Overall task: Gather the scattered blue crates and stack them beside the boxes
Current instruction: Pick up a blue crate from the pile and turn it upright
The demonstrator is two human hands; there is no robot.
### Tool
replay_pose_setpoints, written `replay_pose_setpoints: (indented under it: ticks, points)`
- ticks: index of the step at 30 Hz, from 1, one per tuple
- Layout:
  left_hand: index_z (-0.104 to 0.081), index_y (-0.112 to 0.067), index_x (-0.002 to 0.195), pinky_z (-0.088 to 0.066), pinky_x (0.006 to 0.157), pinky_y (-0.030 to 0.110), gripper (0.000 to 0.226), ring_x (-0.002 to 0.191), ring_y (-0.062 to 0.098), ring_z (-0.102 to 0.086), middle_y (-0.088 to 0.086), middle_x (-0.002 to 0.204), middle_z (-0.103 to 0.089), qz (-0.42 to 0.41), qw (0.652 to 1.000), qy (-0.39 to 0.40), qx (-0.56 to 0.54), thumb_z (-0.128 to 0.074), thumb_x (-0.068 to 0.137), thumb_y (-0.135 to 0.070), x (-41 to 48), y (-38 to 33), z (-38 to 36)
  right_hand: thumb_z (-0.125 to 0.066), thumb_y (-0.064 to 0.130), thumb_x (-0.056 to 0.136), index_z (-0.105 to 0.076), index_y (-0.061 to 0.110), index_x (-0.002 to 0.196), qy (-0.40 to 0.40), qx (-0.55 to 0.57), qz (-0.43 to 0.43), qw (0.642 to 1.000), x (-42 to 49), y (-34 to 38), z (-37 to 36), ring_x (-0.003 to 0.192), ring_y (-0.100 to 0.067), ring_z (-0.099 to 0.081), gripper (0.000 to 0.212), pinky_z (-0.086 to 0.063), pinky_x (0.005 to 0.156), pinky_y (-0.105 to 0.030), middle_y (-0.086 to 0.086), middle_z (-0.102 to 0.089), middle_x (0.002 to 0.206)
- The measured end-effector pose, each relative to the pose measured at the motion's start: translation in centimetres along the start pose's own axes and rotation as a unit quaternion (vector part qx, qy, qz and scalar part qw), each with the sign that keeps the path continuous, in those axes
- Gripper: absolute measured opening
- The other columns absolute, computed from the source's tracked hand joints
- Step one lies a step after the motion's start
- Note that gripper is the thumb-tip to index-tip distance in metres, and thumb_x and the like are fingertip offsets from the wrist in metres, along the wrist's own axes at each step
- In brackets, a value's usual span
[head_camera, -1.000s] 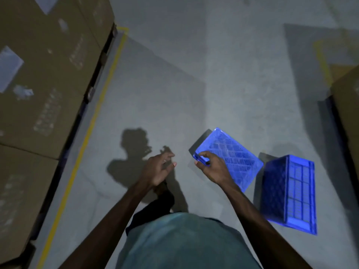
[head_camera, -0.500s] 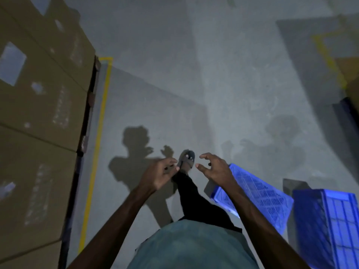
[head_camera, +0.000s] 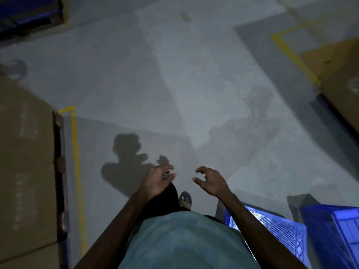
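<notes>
Cardboard boxes (head_camera: 25, 162) fill the left edge, with a yellow floor line (head_camera: 77, 171) just beside them. Left hand (head_camera: 157, 181) and right hand (head_camera: 211, 181) hover near each other over the concrete floor, fingers loosely curled and holding nothing. Low at the right, a flat blue crate (head_camera: 281, 230) lies under the right forearm, with a second blue crate (head_camera: 334, 235) just beside it — both well apart from those boxes.

Bare floor (head_camera: 194, 84) between boxes (head_camera: 25, 162); crates (head_camera: 281, 230) right

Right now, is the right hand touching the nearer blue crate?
Apart. Head view shows the right hand empty over bare floor, the crate lying behind it.
</notes>
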State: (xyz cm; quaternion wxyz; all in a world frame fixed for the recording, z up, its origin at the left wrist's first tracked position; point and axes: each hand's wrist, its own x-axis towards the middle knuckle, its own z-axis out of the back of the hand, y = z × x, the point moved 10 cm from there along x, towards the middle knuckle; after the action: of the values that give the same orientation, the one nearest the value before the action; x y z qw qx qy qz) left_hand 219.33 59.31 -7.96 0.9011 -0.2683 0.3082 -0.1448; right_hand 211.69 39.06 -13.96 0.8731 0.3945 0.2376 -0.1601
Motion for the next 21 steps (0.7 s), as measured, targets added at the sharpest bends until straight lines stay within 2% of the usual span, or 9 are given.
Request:
replay_pose_setpoints:
  ticks: [4, 7, 11, 14, 15, 17, 19, 21]
  points:
    - [-0.072, -0.027, 0.119, -0.056, 0.090, 0.033, 0.044, 0.101, 0.015, -0.071, -0.006, 0.114, -0.076, -0.063, 0.993, 0.065, 0.074, -0.051, 0.090, -0.054, 9.7, -4.1, 0.8, -0.064, 0.055, 0.091, -0.061, 0.029, 0.128, -0.040, 0.035, -0.079, 0.995, 4.5, -3.9, 4.4, 0.117, -0.022, -0.063, 0.045, -0.051, 0.092, -0.035, 0.000, -0.065, 0.132]
    - [-0.072, -0.033, 0.119, -0.056, 0.092, 0.033, 0.041, 0.103, 0.010, -0.071, -0.013, 0.117, -0.075, -0.095, 0.985, 0.114, 0.092, -0.054, 0.090, -0.055, 17.5, -6.9, 0.9, -0.066, 0.054, 0.091, -0.062, 0.030, 0.127, -0.078, 0.074, -0.141, 0.984, 7.0, -7.0, 8.2, 0.116, -0.022, -0.063, 0.043, -0.050, 0.092, -0.033, 0.001, -0.065, 0.129]
    - [-0.065, -0.051, 0.095, -0.056, 0.088, 0.030, 0.011, 0.095, 0.006, -0.069, -0.023, 0.105, -0.072, -0.156, 0.965, 0.181, 0.108, -0.057, 0.088, -0.055, 27.0, -12.8, 1.4, -0.068, 0.051, 0.091, -0.063, 0.025, 0.126, -0.124, 0.117, -0.213, 0.962, 9.3, -10.7, 14.4, 0.116, -0.026, -0.064, 0.044, -0.050, 0.093, -0.034, -0.004, -0.067, 0.125]
    - [-0.061, -0.057, 0.089, -0.055, 0.084, 0.027, 0.012, 0.092, 0.006, -0.069, -0.027, 0.094, -0.067, -0.192, 0.944, 0.223, 0.146, -0.052, 0.081, -0.061, 33.0, -19.1, 2.0, -0.072, 0.047, 0.089, -0.067, 0.024, 0.120, -0.191, 0.173, -0.283, 0.924, 9.6, -13.4, 20.1, 0.110, -0.022, -0.067, 0.039, -0.049, 0.092, -0.032, -0.004, -0.072, 0.119]
    - [-0.063, -0.055, 0.094, -0.055, 0.083, 0.027, 0.021, 0.093, 0.007, -0.069, -0.027, 0.092, -0.066, -0.206, 0.936, 0.235, 0.160, -0.051, 0.081, -0.065, 35.2, -21.0, 1.9, -0.074, 0.046, 0.088, -0.069, 0.024, 0.117, -0.222, 0.208, -0.305, 0.902, 9.7, -14.3, 21.6, 0.108, -0.021, -0.069, 0.037, -0.050, 0.091, -0.031, -0.004, -0.073, 0.117]
    - [-0.065, -0.045, 0.114, -0.053, 0.086, 0.028, 0.037, 0.100, 0.012, -0.067, -0.018, 0.104, -0.068, -0.246, 0.910, 0.261, 0.210, -0.053, 0.087, -0.066, 39.5, -25.0, 1.0, -0.075, 0.043, 0.089, -0.070, 0.022, 0.116, -0.259, 0.248, -0.330, 0.873, 10.1, -15.7, 24.4, 0.103, -0.021, -0.070, 0.034, -0.049, 0.090, -0.030, -0.006, -0.074, 0.115]
    - [-0.063, -0.034, 0.127, -0.050, 0.089, 0.029, 0.040, 0.107, 0.016, -0.064, -0.006, 0.117, -0.069, -0.307, 0.862, 0.289, 0.280, -0.057, 0.096, -0.058, 42.4, -29.7, -0.6, -0.075, 0.044, 0.089, -0.070, 0.023, 0.118, -0.278, 0.263, -0.353, 0.854, 10.1, -17.1, 26.1, 0.104, -0.023, -0.070, 0.036, -0.049, 0.091, -0.031, -0.006, -0.074, 0.116]
    - [-0.063, -0.029, 0.129, -0.048, 0.090, 0.030, 0.040, 0.110, 0.018, -0.064, -0.002, 0.119, -0.069, -0.360, 0.823, 0.300, 0.321, -0.058, 0.098, -0.053, 44.4, -35.0, -2.3, -0.074, 0.047, 0.089, -0.069, 0.025, 0.119, -0.306, 0.285, -0.376, 0.827, 9.1, -18.4, 27.6, 0.104, -0.022, -0.070, 0.038, -0.049, 0.092, -0.032, -0.004, -0.073, 0.118]
